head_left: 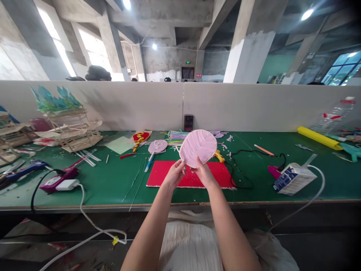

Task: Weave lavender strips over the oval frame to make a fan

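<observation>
An oval pink fan (199,147) with slanting ridged strips and a pale rim is held up over a red board (159,175). My left hand (176,172) pinches its lower left edge. At the bottom edge, my right hand (202,173) grips it too, with the thumb on the front face and the other fingers mostly hidden. Behind the fan, a yellow tool (219,156) is partly covered. A smaller lilac fan (158,146) with a blue-and-white handle lies to the left, near a red fan (141,137) with yellow trim.
Pastel strips (176,137) lie behind the fan. Stick-built models (75,131) stand at left beside a purple power strip (58,181). At right are a milk carton (295,178), a yellow roll (318,138) and a plastic bottle (337,114). A white partition (254,107) closes the table's back.
</observation>
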The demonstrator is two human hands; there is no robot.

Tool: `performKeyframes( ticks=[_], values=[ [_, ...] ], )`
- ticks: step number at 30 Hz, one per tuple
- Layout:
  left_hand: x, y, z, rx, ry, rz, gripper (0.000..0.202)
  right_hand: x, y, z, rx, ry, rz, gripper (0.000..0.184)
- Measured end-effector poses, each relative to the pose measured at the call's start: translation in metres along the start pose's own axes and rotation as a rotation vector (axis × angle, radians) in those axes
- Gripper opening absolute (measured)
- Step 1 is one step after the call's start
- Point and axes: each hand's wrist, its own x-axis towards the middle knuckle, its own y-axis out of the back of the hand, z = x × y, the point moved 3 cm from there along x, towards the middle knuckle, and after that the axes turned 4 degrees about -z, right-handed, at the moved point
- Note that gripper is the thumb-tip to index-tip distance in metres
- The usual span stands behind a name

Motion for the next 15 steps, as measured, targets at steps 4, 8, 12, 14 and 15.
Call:
performKeyframes(
  ticks=[4,8,12,14,15],
  values=[
    [0.0006,-0.0006,0.0013,-0.031,-0.041,-0.003,0.035,-0.0025,-0.0054,-0.0038,0.006,-0.016,-0.049,0.06],
    [0.0008,-0.0008,0.0039,-0.047,-0.072,0.012,0.03,-0.0046,-0.0078,-0.0083,-0.001,-0.002,-0.073,0.065],
    [-0.0006,-0.0016,0.0039,-0.04,-0.071,0.003,0.034,-0.0028,-0.0055,-0.0059,-0.023,0.019,-0.058,0.053],
    [-0.0019,-0.0036,0.0028,-0.03,-0.059,-0.017,0.038,-0.0015,-0.0044,-0.0033,-0.031,0.032,-0.037,0.047],
    [-0.0027,-0.005,0.0022,-0.023,-0.051,-0.028,0.04,-0.0011,-0.0041,-0.0021,-0.034,0.038,-0.027,0.045]
  ],
)
